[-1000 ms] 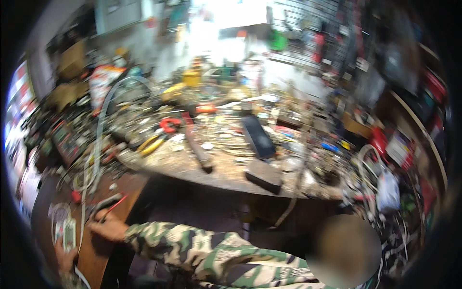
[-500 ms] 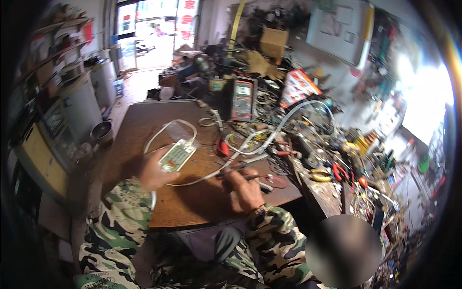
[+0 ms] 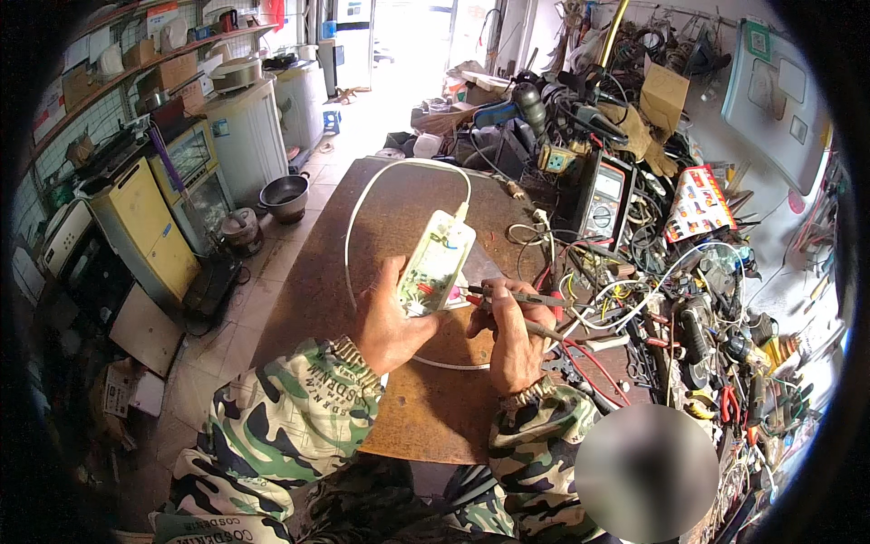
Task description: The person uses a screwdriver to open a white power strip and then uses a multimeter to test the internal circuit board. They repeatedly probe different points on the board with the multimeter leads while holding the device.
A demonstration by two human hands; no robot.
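Observation:
A circuit board in an open white plastic case (image 3: 437, 258) is tilted up over the wooden table (image 3: 299, 272). My left hand (image 3: 394, 322) is closed around the lower left of this case. A white cable (image 3: 355, 204) leaves its top end and loops left around my hand. Two slim dark test probes (image 3: 521, 294) lie in my right hand (image 3: 517, 344), gripped between thumb and fingers. Their tips point left at the case's lower right edge; I cannot tell whether they touch the board. A red lead (image 3: 598, 363) curves away below the right hand.
A multimeter (image 3: 603, 204) leans at the table's far right. Tangled wires, pliers (image 3: 729, 403) and other tools crowd the right side. Past the table's left edge stand a dark pot (image 3: 285, 197) on the floor and a yellow cabinet (image 3: 149, 227).
The view has swung left. The case is raised and tilted more upright. My right hand has come closer to it, with the probe tips now by its edge.

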